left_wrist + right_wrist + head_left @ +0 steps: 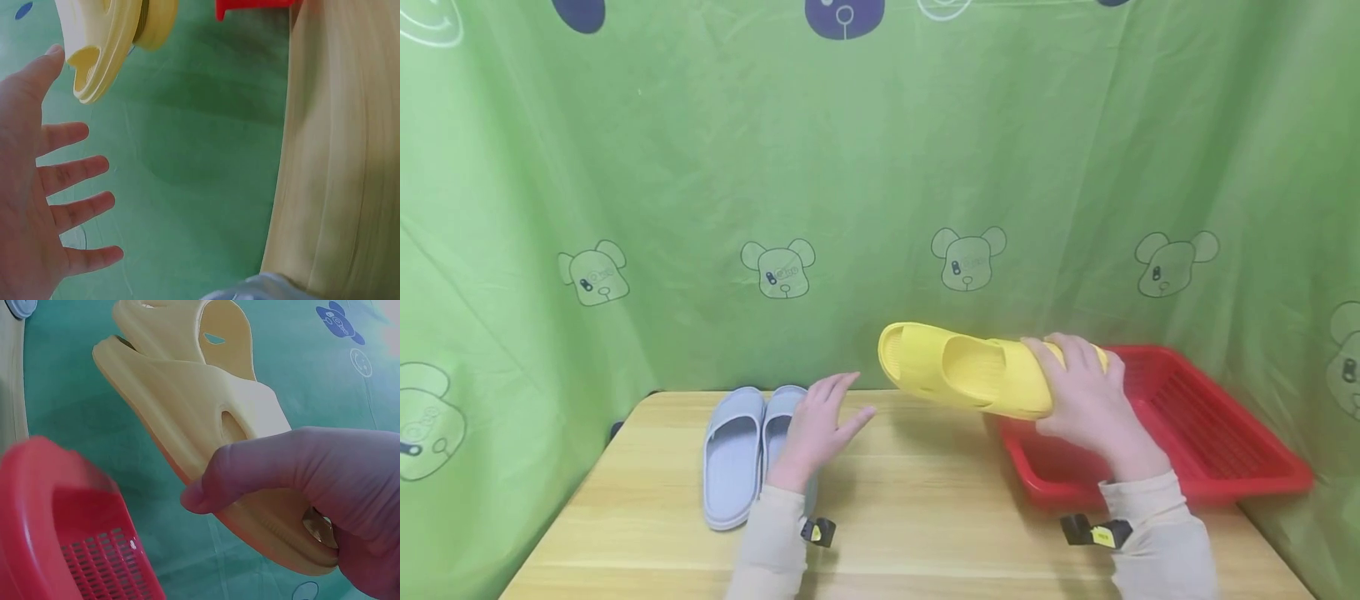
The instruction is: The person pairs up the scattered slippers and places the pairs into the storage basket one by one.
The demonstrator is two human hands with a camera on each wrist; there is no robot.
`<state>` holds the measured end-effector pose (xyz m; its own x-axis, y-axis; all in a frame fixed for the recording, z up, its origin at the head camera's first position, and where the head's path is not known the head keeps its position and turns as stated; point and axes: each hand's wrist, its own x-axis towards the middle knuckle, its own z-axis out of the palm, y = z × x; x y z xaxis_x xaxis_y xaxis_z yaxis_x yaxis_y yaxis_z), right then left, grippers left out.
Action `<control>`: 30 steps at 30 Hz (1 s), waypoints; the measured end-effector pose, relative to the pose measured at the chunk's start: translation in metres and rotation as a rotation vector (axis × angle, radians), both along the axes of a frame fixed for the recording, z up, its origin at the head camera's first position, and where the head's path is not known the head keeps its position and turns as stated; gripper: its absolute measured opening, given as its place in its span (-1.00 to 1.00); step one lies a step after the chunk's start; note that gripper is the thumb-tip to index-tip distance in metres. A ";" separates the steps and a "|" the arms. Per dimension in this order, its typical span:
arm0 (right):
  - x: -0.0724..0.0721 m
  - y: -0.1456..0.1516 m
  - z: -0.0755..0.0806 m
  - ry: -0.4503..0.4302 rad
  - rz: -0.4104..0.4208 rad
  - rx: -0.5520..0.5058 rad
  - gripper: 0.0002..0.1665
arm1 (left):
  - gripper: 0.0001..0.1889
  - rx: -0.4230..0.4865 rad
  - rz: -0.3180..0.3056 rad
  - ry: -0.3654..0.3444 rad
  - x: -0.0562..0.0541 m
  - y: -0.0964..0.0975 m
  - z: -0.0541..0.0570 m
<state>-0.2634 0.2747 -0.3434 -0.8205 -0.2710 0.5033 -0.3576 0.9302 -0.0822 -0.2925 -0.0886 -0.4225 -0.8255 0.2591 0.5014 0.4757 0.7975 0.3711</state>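
Note:
A pair of yellow slippers (917,358), one set against the other, hangs above the table beside the red basket. My right hand (1086,404) grips the pair at its right end; in the right wrist view, the thumb of that hand (269,472) lies across the near slipper. My left hand (820,421) is held up with fingers spread, empty, to the left of the slippers' other end. Grey-blue slippers (730,475) stand side by side on the table, the right one partly hidden behind my left hand and forearm.
The red plastic basket (1045,492) with slatted walls sits at the right of the wooden table (910,533), reaching its right edge. A green curtain (865,183) with bear prints hangs close behind the table and along both sides.

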 end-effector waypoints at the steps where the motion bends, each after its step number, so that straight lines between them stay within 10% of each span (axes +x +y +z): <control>1: 0.001 0.002 0.001 0.003 -0.001 -0.001 0.24 | -0.31 -0.012 -0.004 0.008 0.000 0.003 0.000; 30: 0.006 0.057 0.011 0.001 -0.043 0.053 0.29 | -0.26 -0.223 -0.126 -0.018 0.023 0.058 0.000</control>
